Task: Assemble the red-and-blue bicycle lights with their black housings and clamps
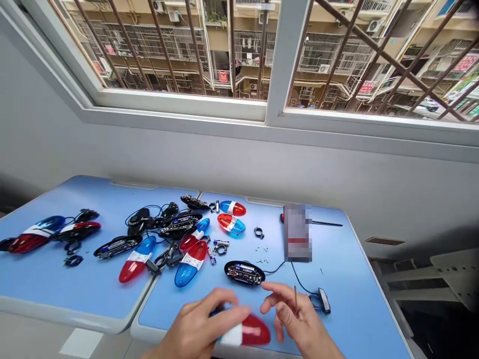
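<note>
My left hand (204, 321) is closed around a red, white and blue light cover (256, 330) at the table's front edge; the hand hides much of its blue end. Just right of the cover is my right hand (290, 316), fingers curled, with a thin brownish rod (296, 300) sticking up from its grip; the rod's other end is hidden. Ahead of both hands lies an open black oval housing (244, 273) with a battery and circuit board showing. A cable links it to a small black-and-grey switch piece (325, 300) right of my right hand.
Several small screws (262, 253) and a black ring clamp (259, 232) lie beyond the housing. A blurred-out flat object (297, 233) rests at the back right. More light covers (191, 263), black housings (181, 224) and cables crowd the left. A window (179, 112) stands behind the table.
</note>
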Demonstrator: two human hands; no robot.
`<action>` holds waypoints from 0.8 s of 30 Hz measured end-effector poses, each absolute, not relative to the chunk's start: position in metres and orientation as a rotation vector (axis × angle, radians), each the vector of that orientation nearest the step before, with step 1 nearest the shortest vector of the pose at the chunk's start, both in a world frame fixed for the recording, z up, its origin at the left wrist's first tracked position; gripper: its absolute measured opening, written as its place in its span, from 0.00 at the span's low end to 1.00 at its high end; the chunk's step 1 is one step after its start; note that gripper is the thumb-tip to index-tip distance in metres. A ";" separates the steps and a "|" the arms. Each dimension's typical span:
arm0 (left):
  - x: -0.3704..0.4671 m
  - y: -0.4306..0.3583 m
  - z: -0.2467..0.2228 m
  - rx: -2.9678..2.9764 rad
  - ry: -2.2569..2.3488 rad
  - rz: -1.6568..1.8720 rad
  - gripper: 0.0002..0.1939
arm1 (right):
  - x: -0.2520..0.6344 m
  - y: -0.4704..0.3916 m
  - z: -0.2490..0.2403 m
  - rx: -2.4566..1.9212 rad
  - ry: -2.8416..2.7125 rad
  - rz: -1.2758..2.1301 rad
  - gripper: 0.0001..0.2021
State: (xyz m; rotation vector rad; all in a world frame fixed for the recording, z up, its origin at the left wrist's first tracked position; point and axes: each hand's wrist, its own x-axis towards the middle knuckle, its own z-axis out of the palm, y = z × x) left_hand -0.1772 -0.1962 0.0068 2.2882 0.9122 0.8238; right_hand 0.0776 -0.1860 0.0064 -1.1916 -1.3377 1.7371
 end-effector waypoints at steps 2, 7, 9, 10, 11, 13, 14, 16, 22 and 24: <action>-0.159 -0.169 0.003 2.478 0.786 1.026 0.29 | 0.072 -0.186 0.007 -1.182 -1.364 1.736 0.31; -0.151 -0.136 -0.011 2.573 0.726 0.740 0.39 | 0.073 -0.182 -0.001 -1.269 -1.404 1.438 0.20; -0.163 -0.130 -0.013 2.548 0.821 0.622 0.41 | 0.074 -0.182 -0.013 -1.322 -1.451 1.267 0.17; -0.168 -0.128 -0.014 2.512 0.898 0.574 0.41 | 0.075 -0.181 -0.021 -1.345 -1.465 1.198 0.16; -0.174 -0.125 -0.017 2.461 0.975 0.526 0.43 | 0.075 -0.181 -0.029 -1.363 -1.473 1.154 0.17; -0.181 -0.120 -0.025 2.341 1.077 0.444 0.46 | 0.075 -0.178 -0.043 -1.406 -1.485 1.110 0.19; -0.182 -0.118 -0.030 2.282 1.096 0.414 0.47 | 0.076 -0.177 -0.048 -1.438 -1.506 1.090 0.21; -0.183 -0.114 -0.038 2.174 1.095 0.412 0.45 | 0.076 -0.172 -0.055 -1.498 -1.607 1.004 0.23; -0.179 -0.105 -0.041 2.074 1.070 0.538 0.26 | 0.082 -0.161 -0.057 -1.419 -1.983 0.579 0.18; -0.179 -0.102 -0.039 2.093 1.064 0.563 0.24 | 0.084 -0.159 -0.056 -1.393 -2.045 0.487 0.20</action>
